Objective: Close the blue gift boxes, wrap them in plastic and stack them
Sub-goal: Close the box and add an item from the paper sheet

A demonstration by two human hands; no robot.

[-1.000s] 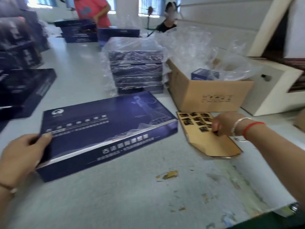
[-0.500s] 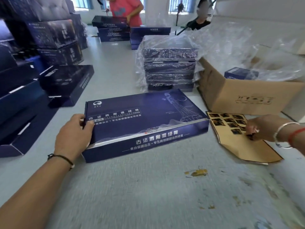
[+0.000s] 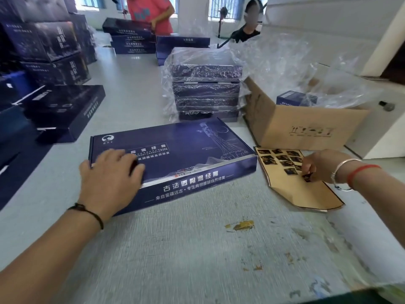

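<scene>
Blue gift box (image 3: 173, 154) lid now flat, L hand (image 3: 109, 178) moved on top, fingers spread pressing | R hand (image 3: 317, 166) pinches dark sticker (image 3: 306, 177) off brown sheet (image 3: 295, 189) | next: seal, wrap

A grey worktop (image 3: 197, 249) bears yellowish stains (image 3: 242, 224). An open cardboard carton (image 3: 306, 126) stands on it at the far right. Beyond it, a person in a pink shirt (image 3: 151, 12) and another in black (image 3: 248, 32) are at the far end.
</scene>
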